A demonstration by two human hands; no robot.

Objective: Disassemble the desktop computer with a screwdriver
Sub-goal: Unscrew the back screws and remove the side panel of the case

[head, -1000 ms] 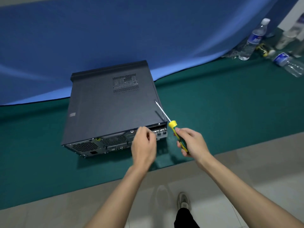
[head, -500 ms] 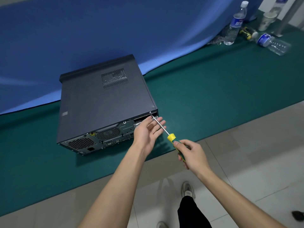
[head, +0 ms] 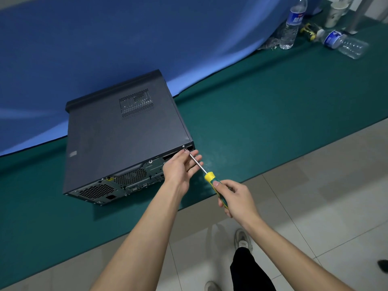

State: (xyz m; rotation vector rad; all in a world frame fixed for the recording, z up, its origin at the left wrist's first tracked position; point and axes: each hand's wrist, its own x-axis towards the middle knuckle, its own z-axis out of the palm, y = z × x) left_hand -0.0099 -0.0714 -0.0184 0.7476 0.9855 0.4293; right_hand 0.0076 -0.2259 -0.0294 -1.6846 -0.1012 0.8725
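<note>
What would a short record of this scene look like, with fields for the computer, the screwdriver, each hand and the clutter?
computer: dark case lying on its side on the green mat, rear panel facing the person
screwdriver: yellow-green handle, shaft angled up to a screw at the rear upper right corner
right hand: grips the handle
left hand: fingers straight, steadying the shaft near the tip
clutter: bottles and a cup at the far right
</note>
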